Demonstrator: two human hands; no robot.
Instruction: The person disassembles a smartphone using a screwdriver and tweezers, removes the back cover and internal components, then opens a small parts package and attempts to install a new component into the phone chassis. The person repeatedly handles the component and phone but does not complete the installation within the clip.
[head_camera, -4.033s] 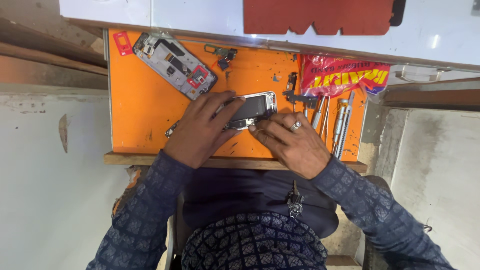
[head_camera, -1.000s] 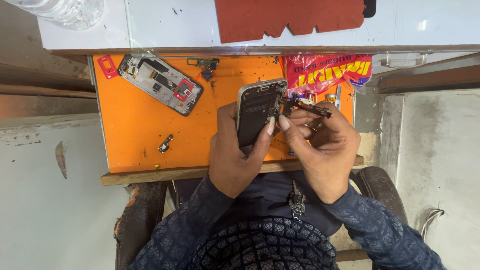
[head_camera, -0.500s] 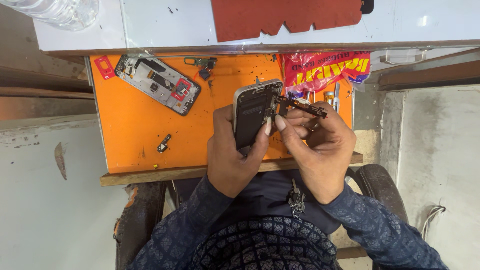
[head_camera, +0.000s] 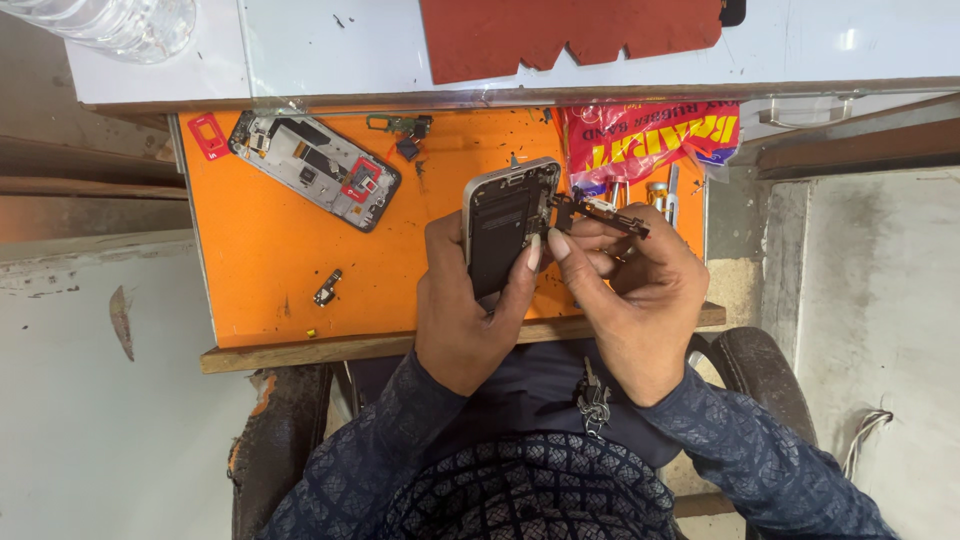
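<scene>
Left hand (head_camera: 465, 320) grips the silver-framed opened phone body (head_camera: 505, 225), held upright above the orange bench (head_camera: 270, 260). Right hand (head_camera: 635, 300), just beside it, pinches a small dark flex-cable part (head_camera: 600, 215) touching the phone's edge. Another stripped phone frame (head_camera: 315, 167) lies well left of both hands.

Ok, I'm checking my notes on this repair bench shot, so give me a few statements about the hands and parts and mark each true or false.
1. The left hand holds an opened phone body raised above the orange mat. True.
2. The right hand lies flat and empty on the mat. False: it pinches a small dark part beside the phone body's edge.
3. A second stripped phone frame lies at the mat's far left. True.
4. The red and yellow packet lies at the mat's near left corner. False: it lies at the far right.
5. A small loose dark piece lies on the mat, left of the hands. True.
</scene>
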